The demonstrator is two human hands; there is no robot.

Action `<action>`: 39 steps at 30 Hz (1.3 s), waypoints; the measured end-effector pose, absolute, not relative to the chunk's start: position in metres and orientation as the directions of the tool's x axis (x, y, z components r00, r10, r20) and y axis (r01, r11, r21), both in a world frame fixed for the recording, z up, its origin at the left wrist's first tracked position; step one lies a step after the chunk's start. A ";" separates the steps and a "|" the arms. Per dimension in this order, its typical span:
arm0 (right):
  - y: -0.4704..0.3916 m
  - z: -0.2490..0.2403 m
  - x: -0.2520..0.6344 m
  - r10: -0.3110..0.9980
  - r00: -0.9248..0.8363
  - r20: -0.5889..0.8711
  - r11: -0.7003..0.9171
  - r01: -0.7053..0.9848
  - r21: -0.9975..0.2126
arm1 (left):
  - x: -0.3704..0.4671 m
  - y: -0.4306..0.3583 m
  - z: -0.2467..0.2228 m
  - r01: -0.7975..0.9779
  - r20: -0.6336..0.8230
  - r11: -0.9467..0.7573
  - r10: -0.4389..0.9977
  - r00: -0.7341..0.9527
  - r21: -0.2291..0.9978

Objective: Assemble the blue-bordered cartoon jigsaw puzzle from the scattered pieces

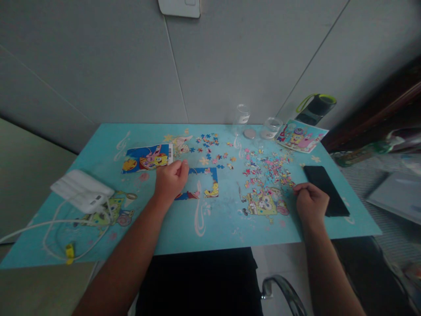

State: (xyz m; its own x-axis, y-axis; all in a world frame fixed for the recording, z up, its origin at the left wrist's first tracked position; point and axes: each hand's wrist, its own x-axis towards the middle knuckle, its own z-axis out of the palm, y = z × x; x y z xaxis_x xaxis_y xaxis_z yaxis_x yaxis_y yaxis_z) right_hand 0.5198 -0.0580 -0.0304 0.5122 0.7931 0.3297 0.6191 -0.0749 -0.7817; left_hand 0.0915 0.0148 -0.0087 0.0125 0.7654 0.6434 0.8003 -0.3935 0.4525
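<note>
My left hand (171, 179) is closed with the fingers curled in, over the left side of a partly joined jigsaw frame (214, 175). The frame has blue edge pieces and yellow and red figures; my hand hides part of it. Just behind that hand lies a blue picture card (144, 158) with cartoon figures. My right hand (312, 202) is a closed fist at the right edge of a heap of loose jigsaw pieces (266, 166). Whatever either hand may hold is hidden. Several blue pieces (208, 140) lie scattered behind the frame.
Two clear jars (242, 115) and a round lid (249, 133) stand near the wall. A second picture card (301, 137) leans by a dark bottle (317, 109). A black flat device (325, 191) lies at right. A white power bank (82, 189) with cables sits at left.
</note>
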 end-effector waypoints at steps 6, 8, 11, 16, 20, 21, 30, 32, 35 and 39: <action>-0.058 -0.029 0.519 0.799 0.503 0.330 -0.080 0.631 -0.771 | 0.091 0.015 -0.009 0.803 0.638 -0.389 0.770 0.014 0.451; -0.058 -0.030 0.520 0.801 0.502 0.328 -0.081 0.632 -0.770 | 0.091 0.015 -0.009 0.806 0.638 -0.387 0.770 0.014 0.449; -0.058 -0.031 0.521 0.803 0.501 0.323 -0.082 0.630 -0.772 | 0.091 0.014 -0.009 0.807 0.642 -0.390 0.766 0.017 0.444; -0.059 -0.031 0.522 0.810 0.500 0.306 -0.092 0.624 -0.776 | 0.092 0.013 -0.007 0.809 0.659 -0.407 0.751 0.034 0.423; -0.059 -0.031 0.521 0.811 0.504 0.297 -0.099 0.619 -0.779 | 0.092 0.013 -0.006 0.814 0.665 -0.412 0.746 0.042 0.410; -0.059 -0.031 0.521 0.810 0.505 0.297 -0.101 0.619 -0.779 | 0.092 0.013 -0.006 0.815 0.664 -0.410 0.746 0.043 0.409; -0.059 -0.025 0.517 0.820 0.489 0.298 -0.094 0.629 -0.772 | 0.090 0.014 -0.009 0.817 0.666 -0.416 0.744 0.054 0.400; -0.059 -0.024 0.515 0.824 0.483 0.297 -0.094 0.633 -0.769 | 0.090 0.014 -0.009 0.815 0.668 -0.420 0.742 0.055 0.400; -0.059 -0.024 0.515 0.831 0.476 0.289 -0.096 0.634 -0.767 | 0.091 0.014 -0.008 0.814 0.670 -0.424 0.740 0.059 0.398; -0.058 -0.027 0.517 0.832 0.474 0.287 -0.096 0.634 -0.768 | 0.090 0.013 -0.009 0.816 0.663 -0.420 0.746 0.061 0.397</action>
